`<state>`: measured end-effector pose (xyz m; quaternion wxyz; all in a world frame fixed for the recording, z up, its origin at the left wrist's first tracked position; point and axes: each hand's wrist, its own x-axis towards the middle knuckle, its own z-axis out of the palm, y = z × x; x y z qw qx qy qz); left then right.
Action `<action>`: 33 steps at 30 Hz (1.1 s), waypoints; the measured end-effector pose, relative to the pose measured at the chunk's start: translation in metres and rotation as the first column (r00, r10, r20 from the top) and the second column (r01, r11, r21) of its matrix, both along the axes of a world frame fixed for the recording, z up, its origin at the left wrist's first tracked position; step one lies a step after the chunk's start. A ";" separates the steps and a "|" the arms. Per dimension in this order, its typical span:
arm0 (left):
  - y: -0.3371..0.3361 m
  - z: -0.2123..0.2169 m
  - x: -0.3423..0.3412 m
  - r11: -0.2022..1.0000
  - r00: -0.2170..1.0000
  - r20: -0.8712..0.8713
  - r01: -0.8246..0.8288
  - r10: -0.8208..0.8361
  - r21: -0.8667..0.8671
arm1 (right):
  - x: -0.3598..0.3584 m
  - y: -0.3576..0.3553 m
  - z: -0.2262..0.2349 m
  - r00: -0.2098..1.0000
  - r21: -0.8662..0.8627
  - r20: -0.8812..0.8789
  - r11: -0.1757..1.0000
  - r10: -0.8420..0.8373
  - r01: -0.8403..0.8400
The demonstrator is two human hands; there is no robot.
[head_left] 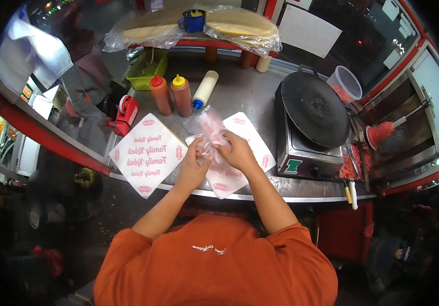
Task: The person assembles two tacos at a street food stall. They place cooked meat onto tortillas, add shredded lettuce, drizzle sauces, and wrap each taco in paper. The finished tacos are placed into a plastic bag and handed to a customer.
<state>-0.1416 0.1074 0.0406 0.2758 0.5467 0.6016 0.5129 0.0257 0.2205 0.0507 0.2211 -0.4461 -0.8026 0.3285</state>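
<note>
You are standing at a steel counter (240, 92), working a clear plastic bag (206, 127) with both hands. Your left hand (195, 166) and right hand (236, 151) are meeting over the middle of the counter, fingers (202, 149) of each pinching the thin film at its near edge, thumbs and fingertips closing on the plastic. The bag is lying just beyond your fingers, stretching away from you, partly over a white printed wrapping paper (247, 153) that sits under your right hand. A second printed paper (150, 155) is lying flat just left of your left fingers, apart from them. Further beyond the fingers, two red sauce bottles (171, 95) are standing and a white squeeze bottle (205, 89) is lying on its side; a round black griddle (315, 108) is sitting well to the right. Judging by the flat, seemingly empty bag and bare papers, the work is looking early: papers laid out, bag not yet opened or filled.
</note>
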 end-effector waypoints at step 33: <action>-0.191 0.104 -0.166 0.812 0.911 0.368 -0.353 0.186 0.465 | -0.164 -0.116 0.225 0.642 -0.525 -0.639 0.370 0.424 -0.766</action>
